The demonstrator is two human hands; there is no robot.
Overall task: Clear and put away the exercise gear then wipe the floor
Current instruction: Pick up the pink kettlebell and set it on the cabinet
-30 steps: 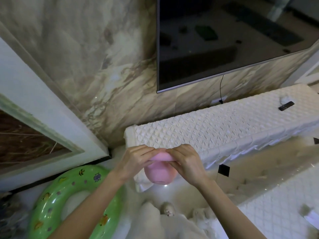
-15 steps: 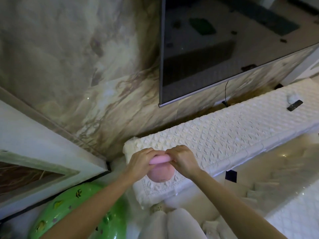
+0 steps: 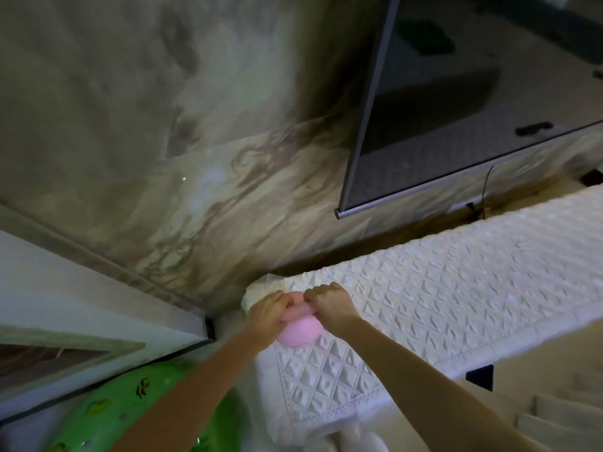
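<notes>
- Kettlebell (image 3: 298, 334) — pink, small, hanging by its handle in mid-air at the lower middle of the frame, over the left end of the white quilted surface (image 3: 456, 288).
- Left hand (image 3: 266, 316) and right hand (image 3: 329, 306) are both curled round the handle, knuckles nearly touching each other; the round body hangs below them and seems not to rest on anything.
- Whether the weight touches the quilted cover I cannot tell; it looks just clear of the front edge.
- As for progress, I judge the task to be at an early stage — this one piece of gear is in hand and not yet set down.
- Green swim ring (image 3: 130, 415) lies at the lower left, near the wall; it may also want clearing.
- No cloth or mop is in view, so wiping the floor appears wholly left to do.
- Dark screen (image 3: 473, 93) hangs at the upper right, on the marbled wall.
</notes>
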